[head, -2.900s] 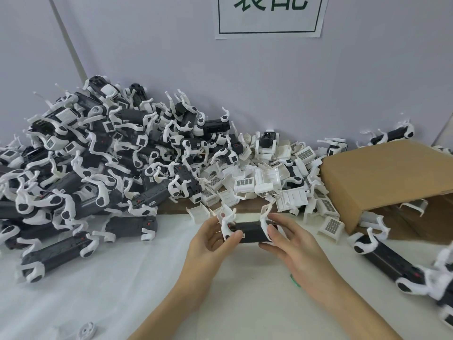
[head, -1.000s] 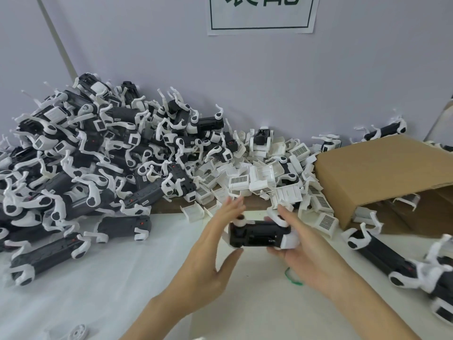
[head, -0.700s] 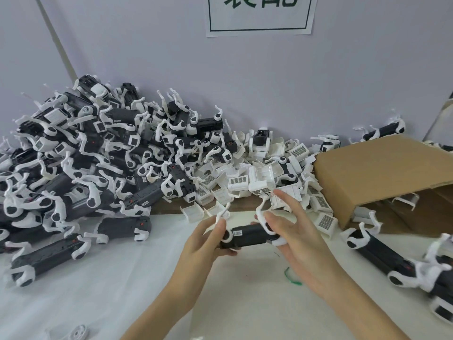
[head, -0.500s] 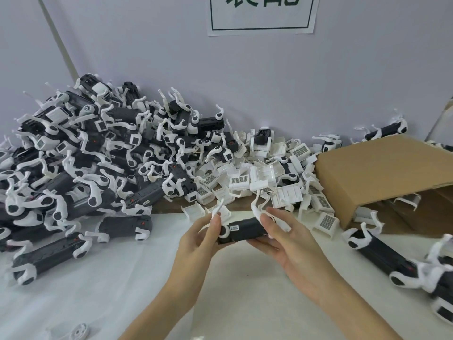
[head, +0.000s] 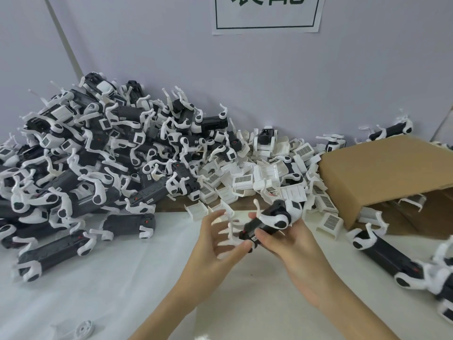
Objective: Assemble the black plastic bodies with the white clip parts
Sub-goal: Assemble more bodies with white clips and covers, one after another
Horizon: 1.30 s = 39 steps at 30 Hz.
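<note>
Black body (head: 266, 223) now tilted, gripped in right hand (head: 291, 244), left hand (head: 215, 246) released, fingers spread beside it

A black plastic body (head: 263, 223) with white clip parts (head: 275, 220) fitted on it is tilting up toward the right above the tabletop, its white-capped end higher. Many assembled black bodies with white clips (head: 98, 158) are lying heaped at the left against the wall, while loose white clip parts (head: 257, 179) are lying scattered in the middle just behind it
</note>
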Each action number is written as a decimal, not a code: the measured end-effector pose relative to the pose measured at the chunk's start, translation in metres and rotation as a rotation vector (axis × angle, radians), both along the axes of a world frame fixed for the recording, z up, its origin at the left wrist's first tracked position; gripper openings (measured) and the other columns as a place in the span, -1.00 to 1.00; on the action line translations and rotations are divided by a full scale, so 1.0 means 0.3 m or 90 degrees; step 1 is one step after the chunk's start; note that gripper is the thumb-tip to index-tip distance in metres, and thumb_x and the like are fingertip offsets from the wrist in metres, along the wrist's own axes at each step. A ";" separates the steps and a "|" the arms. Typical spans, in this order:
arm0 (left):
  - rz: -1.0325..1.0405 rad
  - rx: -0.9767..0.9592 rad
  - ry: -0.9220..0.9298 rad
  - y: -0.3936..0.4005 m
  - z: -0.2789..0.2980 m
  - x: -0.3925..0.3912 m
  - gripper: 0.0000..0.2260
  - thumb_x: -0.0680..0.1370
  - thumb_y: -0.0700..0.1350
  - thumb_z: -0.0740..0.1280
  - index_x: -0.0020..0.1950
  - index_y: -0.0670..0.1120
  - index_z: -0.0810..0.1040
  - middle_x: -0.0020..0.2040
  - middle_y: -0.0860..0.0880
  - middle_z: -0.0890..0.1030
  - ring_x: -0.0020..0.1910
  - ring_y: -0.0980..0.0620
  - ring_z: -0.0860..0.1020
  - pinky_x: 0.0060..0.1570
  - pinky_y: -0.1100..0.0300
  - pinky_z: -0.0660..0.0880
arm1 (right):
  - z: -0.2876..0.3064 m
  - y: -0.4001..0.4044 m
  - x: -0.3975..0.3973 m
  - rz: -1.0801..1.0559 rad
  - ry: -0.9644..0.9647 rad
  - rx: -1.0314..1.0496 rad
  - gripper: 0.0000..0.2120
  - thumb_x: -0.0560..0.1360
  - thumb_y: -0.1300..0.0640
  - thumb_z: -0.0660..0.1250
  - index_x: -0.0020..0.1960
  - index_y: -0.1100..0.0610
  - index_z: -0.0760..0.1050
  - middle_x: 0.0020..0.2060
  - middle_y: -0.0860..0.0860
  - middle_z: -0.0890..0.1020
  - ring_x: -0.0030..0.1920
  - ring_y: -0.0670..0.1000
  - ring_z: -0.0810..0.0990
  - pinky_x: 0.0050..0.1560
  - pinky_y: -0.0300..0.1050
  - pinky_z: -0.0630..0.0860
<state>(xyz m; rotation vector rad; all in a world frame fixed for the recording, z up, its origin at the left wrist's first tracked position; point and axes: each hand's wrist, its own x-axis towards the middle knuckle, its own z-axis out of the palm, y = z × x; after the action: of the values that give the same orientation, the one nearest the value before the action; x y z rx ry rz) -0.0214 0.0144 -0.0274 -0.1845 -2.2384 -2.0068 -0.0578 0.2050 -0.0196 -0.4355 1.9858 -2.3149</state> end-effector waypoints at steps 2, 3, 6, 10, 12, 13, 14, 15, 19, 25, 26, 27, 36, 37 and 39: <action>0.024 -0.102 0.085 0.008 0.003 0.014 -0.21 0.50 0.29 0.51 0.62 0.18 0.18 0.54 0.20 0.40 0.51 0.18 0.43 0.38 0.17 0.45 | 0.008 0.009 -0.003 0.008 0.076 0.061 -0.40 0.50 0.38 0.50 0.42 -0.07 0.47 0.27 -0.03 0.68 0.33 -0.01 0.62 0.20 -0.13 0.61; 0.035 -0.138 0.140 0.008 0.010 0.022 -0.20 0.52 0.30 0.46 0.65 0.15 0.16 0.58 0.22 0.34 0.59 0.15 0.33 0.44 0.15 0.38 | 0.015 0.013 -0.004 0.009 0.125 0.110 -0.32 0.50 0.41 0.48 0.43 -0.17 0.46 0.30 -0.08 0.65 0.33 -0.07 0.61 0.19 -0.17 0.60; 0.052 -0.188 0.278 0.018 0.042 0.042 -0.37 0.60 0.34 0.34 0.60 0.12 0.34 0.57 0.11 0.38 0.61 -0.02 0.31 0.49 0.16 0.34 | 0.021 0.011 0.007 0.012 0.253 0.275 -0.24 0.54 0.36 0.47 0.52 -0.27 0.36 0.43 -0.24 0.52 0.46 -0.12 0.48 0.39 -0.09 0.46; 0.080 -0.139 0.280 0.039 0.063 0.050 -0.71 0.61 0.18 0.41 0.31 0.16 0.61 0.26 0.07 0.63 0.31 -0.06 0.57 0.20 0.18 0.49 | 0.012 -0.002 0.031 0.039 0.295 0.391 -0.11 0.58 0.35 0.41 0.59 -0.39 0.15 0.39 -0.30 0.49 0.44 -0.12 0.48 0.41 -0.21 0.41; 0.063 -0.066 0.199 0.033 0.069 0.042 -0.83 0.61 0.07 0.42 0.19 0.18 0.66 0.17 0.08 0.68 0.19 0.00 0.62 0.13 0.21 0.49 | 0.012 -0.001 0.040 0.043 0.276 0.428 -0.10 0.60 0.26 0.43 0.59 -0.44 0.03 0.33 -0.32 0.50 0.39 -0.19 0.48 0.33 -0.39 0.38; 0.063 -0.022 0.157 0.023 0.074 0.037 -0.86 0.61 0.07 0.41 0.15 0.15 0.67 0.12 0.09 0.70 0.13 0.04 0.63 0.11 0.21 0.48 | 0.015 -0.002 0.044 0.036 0.264 0.437 -0.13 0.60 0.18 0.44 0.59 -0.44 0.02 0.31 -0.34 0.50 0.36 -0.23 0.48 0.28 -0.45 0.36; 0.073 0.012 0.126 0.010 0.078 0.033 -0.85 0.61 0.09 0.38 0.11 0.11 0.68 0.06 0.09 0.70 0.09 0.03 0.63 0.10 0.20 0.46 | 0.016 -0.003 0.048 0.024 0.258 0.434 -0.20 0.60 0.10 0.45 0.57 -0.41 0.06 0.29 -0.35 0.50 0.33 -0.27 0.48 0.23 -0.49 0.35; 0.087 0.037 0.106 -0.002 0.084 0.029 -0.80 0.60 0.14 0.35 0.10 0.08 0.68 0.02 0.09 0.70 0.06 0.06 0.62 0.09 0.18 0.44 | 0.016 -0.004 0.049 0.008 0.264 0.421 -0.30 0.60 0.06 0.45 0.55 -0.33 0.16 0.27 -0.34 0.52 0.30 -0.28 0.50 0.19 -0.51 0.36; 0.084 -0.002 0.079 -0.043 0.080 0.020 -0.56 0.51 0.30 0.37 0.20 0.01 0.59 0.02 0.01 0.70 0.02 -0.06 0.63 0.06 0.12 0.53 | 0.031 0.006 0.038 -0.052 0.343 0.378 -0.69 0.60 0.15 0.44 0.29 -0.09 0.52 0.14 -0.19 0.61 0.23 -0.13 0.58 0.17 -0.39 0.43; 0.013 0.133 0.002 -0.048 0.048 0.009 -0.46 0.49 0.20 0.49 0.32 -0.09 0.48 0.15 -0.20 0.68 0.10 -0.23 0.67 0.35 -0.30 0.44 | 0.030 0.017 0.027 -0.057 0.272 0.330 -0.62 0.56 -0.10 0.45 0.35 -0.18 0.51 0.25 -0.25 0.59 0.32 -0.15 0.55 0.26 -0.37 0.41; 0.008 0.145 0.009 -0.049 0.045 0.010 -0.48 0.50 0.19 0.48 0.33 -0.07 0.49 0.17 -0.17 0.68 0.13 -0.18 0.66 0.33 -0.23 0.47 | 0.032 0.020 0.023 -0.032 0.198 0.309 -0.54 0.51 -0.24 0.43 0.38 -0.21 0.48 0.26 -0.27 0.59 0.31 -0.16 0.57 0.30 -0.30 0.44; -0.003 0.152 0.018 -0.050 0.044 0.009 -0.50 0.52 0.18 0.46 0.35 -0.04 0.49 0.20 -0.14 0.67 0.16 -0.13 0.64 0.29 -0.13 0.46 | 0.033 0.024 0.013 0.003 0.117 0.269 -0.46 0.45 -0.32 0.41 0.38 -0.20 0.47 0.24 -0.23 0.63 0.26 -0.11 0.63 0.32 -0.17 0.50; -0.095 -0.111 0.062 -0.142 0.022 -0.031 -0.36 0.55 0.04 0.53 0.59 0.16 0.37 0.37 0.12 0.62 0.36 0.07 0.58 0.39 0.08 0.45 | 0.029 0.070 -0.013 0.109 0.089 0.203 -0.42 0.43 0.05 0.60 0.38 -0.11 0.48 0.30 -0.10 0.62 0.40 -0.04 0.54 0.43 -0.10 0.40; -0.086 -0.150 0.090 -0.146 0.017 -0.037 -0.37 0.54 -0.02 0.57 0.56 0.11 0.41 0.40 0.10 0.61 0.42 0.03 0.54 0.45 0.07 0.43 | 0.031 0.073 -0.015 0.104 0.119 0.234 -0.39 0.44 0.11 0.61 0.41 -0.09 0.45 0.33 -0.12 0.59 0.43 -0.04 0.50 0.47 -0.08 0.33; -0.065 -0.229 0.151 -0.147 0.015 -0.044 -0.40 0.52 -0.03 0.60 0.51 0.09 0.47 0.41 0.14 0.59 0.45 0.05 0.52 0.47 0.11 0.39 | 0.031 0.078 -0.020 0.081 0.173 0.293 -0.35 0.45 0.17 0.61 0.44 -0.07 0.41 0.37 -0.16 0.54 0.48 -0.06 0.43 0.51 -0.04 0.29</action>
<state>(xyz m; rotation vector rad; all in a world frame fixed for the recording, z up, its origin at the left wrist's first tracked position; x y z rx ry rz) -0.0347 -0.0295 -0.0231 -0.5511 -2.4500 -1.5104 -0.0637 0.2284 -0.0104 -0.8381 2.4357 -1.7216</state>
